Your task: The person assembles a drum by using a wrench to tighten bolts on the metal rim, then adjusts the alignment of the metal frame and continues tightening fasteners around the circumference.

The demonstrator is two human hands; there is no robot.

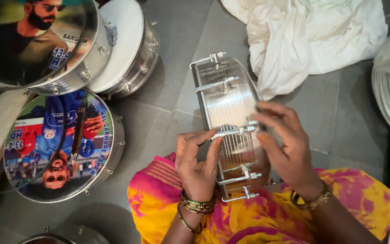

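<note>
A shiny metal drum shell is held on edge above the lap, over yellow and pink cloth. The left hand is closed loosely about a tension rod on the shell's side, thumb and forefinger pinched at the rod. The right hand is spread wide and pressed flat against the far rim, so the shell is steadied.

A slip is judged likely if the right hand's pressure is eased, since the polished wall offers little friction. The shell could then be dropped onto the grey floor or against the finished drums. Fingertips could be nicked by the protruding rod hooks.
</note>
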